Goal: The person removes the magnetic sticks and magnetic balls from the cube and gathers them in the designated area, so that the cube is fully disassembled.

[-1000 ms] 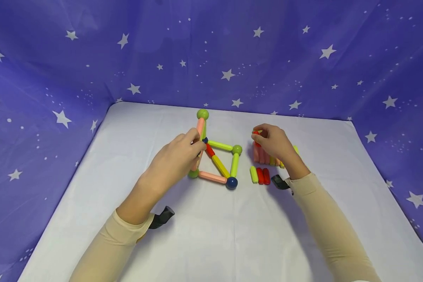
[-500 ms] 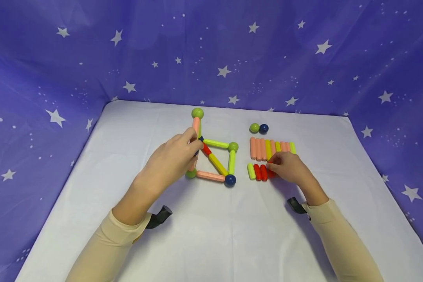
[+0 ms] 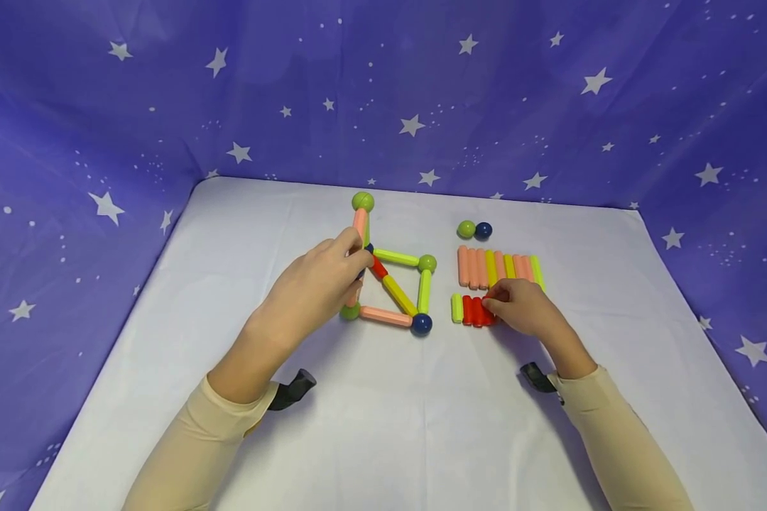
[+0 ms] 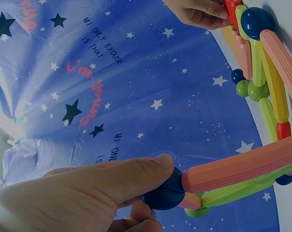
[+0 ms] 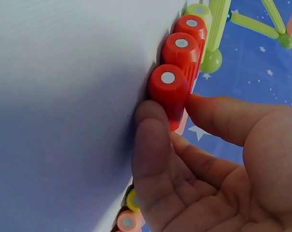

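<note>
The red rod lies on the desk, right of the middle, the last of a short row on the side toward the right edge. In the head view the right hand pinches it between thumb and fingers. A second ago this hand was nearer the far edge, over the row of longer rods; half a second ago the rod sat slightly apart from its neighbours, and now that gap has closed against the two other red rods. A short lime rod ends the row on the left-edge side. The loose green ball and loose blue ball, hidden a second ago, show near the far edge. The left hand stays on the ball-and-rod frame.

In the left wrist view, that hand grips a dark blue ball, from which a salmon rod runs.

In the right wrist view, thumb and fingertips hold the red rod's sides; its pale end disc shows.
</note>
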`<state>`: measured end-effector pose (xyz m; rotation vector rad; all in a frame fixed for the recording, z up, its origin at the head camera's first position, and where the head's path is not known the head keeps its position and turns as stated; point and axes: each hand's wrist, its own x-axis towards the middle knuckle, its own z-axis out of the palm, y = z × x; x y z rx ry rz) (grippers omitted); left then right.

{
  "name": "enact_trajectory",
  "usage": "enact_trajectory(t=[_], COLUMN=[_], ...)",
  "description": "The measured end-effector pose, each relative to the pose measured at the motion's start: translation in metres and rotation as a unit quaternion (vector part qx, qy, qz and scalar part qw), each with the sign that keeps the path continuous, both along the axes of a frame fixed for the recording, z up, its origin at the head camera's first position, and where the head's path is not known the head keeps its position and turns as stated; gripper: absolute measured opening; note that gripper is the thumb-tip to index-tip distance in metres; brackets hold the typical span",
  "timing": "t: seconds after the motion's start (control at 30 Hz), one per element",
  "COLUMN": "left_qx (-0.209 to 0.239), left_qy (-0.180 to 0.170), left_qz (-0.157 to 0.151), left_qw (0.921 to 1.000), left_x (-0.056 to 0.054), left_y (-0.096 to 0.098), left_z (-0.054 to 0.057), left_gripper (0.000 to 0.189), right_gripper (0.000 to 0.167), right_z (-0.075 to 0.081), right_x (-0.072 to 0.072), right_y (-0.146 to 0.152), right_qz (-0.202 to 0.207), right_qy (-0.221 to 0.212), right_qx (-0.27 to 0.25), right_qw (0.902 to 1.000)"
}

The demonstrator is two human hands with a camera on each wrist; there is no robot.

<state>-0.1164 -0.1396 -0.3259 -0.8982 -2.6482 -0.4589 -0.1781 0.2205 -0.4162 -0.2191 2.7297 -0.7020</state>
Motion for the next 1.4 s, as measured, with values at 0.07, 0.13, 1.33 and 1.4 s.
enact_trajectory(t=[0.07, 0.13, 1.33, 1.4], left_qx=[0.001, 0.000, 0.417, 0.432], left_qy=[-0.002, -0.005, -0.286, -0.324], left_qz=[-0.002, -0.002, 0.029, 0.006], left_qw=[1.0000, 1.0000, 0.8621, 0.8415], left_x=[0.000, -0.001, -0.105, -0.113], left_y=[0.000, 0.000, -0.030, -0.028], left_z=[0.000, 0.000, -0.049, -0.054], left_gripper=[0.018, 0.018, 0.036, 0.039], right_gripper=[0.021, 0.022, 0.052, 0.050], right_z=[0.001, 0.003, 0.036, 0.035], right_x=[0.000, 0.000, 0.053, 0.055], right_y=[-0.001, -0.002, -0.204, -0.207], right_qz=[0.000, -0.003, 0.141, 0.140], right_qy=[0.002, 0.010, 0.426, 0.422], right_qx=[0.001, 0.009, -0.136, -0.131], right_qw=[1.0000, 0.9999, 0.8830, 0.8860])
